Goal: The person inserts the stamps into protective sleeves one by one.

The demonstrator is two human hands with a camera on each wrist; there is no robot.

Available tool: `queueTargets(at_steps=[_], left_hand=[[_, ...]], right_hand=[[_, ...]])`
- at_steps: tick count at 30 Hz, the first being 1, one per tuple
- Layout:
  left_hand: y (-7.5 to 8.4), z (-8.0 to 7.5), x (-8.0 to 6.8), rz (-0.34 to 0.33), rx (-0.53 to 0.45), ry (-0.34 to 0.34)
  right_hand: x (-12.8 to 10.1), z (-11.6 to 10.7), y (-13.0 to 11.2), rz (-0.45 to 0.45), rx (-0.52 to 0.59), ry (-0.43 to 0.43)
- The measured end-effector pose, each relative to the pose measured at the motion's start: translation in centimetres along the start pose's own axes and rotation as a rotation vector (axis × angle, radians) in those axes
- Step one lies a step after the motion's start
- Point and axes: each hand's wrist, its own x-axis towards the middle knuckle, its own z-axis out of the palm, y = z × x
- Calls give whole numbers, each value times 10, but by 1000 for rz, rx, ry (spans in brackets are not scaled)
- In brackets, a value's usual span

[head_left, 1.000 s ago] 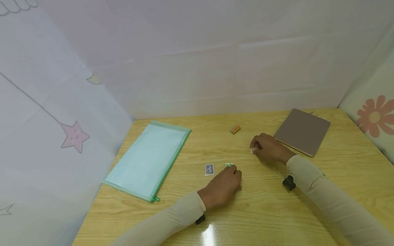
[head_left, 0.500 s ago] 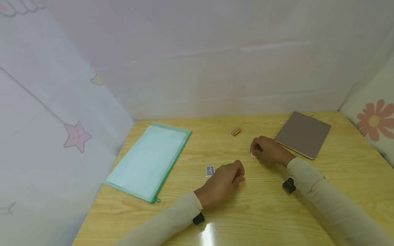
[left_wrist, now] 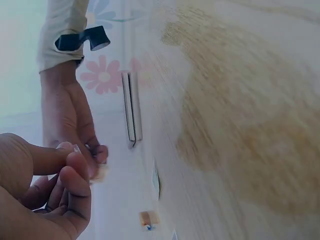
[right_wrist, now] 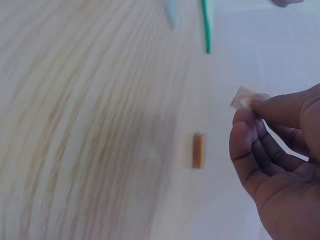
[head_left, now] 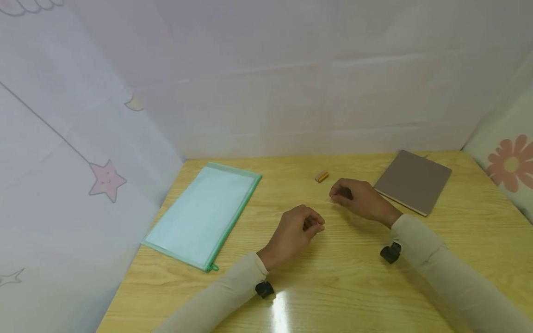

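In the head view my left hand (head_left: 291, 236) is raised over the middle of the table, thumb and forefinger together. The left wrist view shows those fingertips pinching a small stamp (left_wrist: 76, 148), mostly hidden by them. My right hand (head_left: 361, 200) is further back and to the right. Between its thumb and forefinger it pinches another small stamp (right_wrist: 241, 97), pale and bordered, with a corner sticking out. A thin flat slip (left_wrist: 156, 182) appears nearly edge-on at the table in the left wrist view. The dark stamp seen earlier is hidden in the head view.
On the left lies a pale zip folder (head_left: 201, 215) with green edging. A brown notebook (head_left: 413, 181) is at the back right. Behind the hands sits a small orange and grey block (head_left: 321, 176). A printed sheet (head_left: 300, 111) walls the table's back.
My left hand has lifted from the green stamp's spot and shifted left, covering the dark stamp's place. The right hand moved slightly left, still pinching its stamp.
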Motion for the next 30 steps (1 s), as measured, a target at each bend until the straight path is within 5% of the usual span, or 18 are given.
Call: queueTargets(at_steps=[7, 12, 30], left_hand=[[-5, -5, 2, -6, 22, 26], [-4, -7, 3, -25, 35, 22], [-5, -6, 4, -98, -17, -22]], right_hand=[[-9, -8, -37, -14, 230, 63], [-13, -7, -51, -41, 350, 32], [-26, 12, -64, -166, 294, 8]])
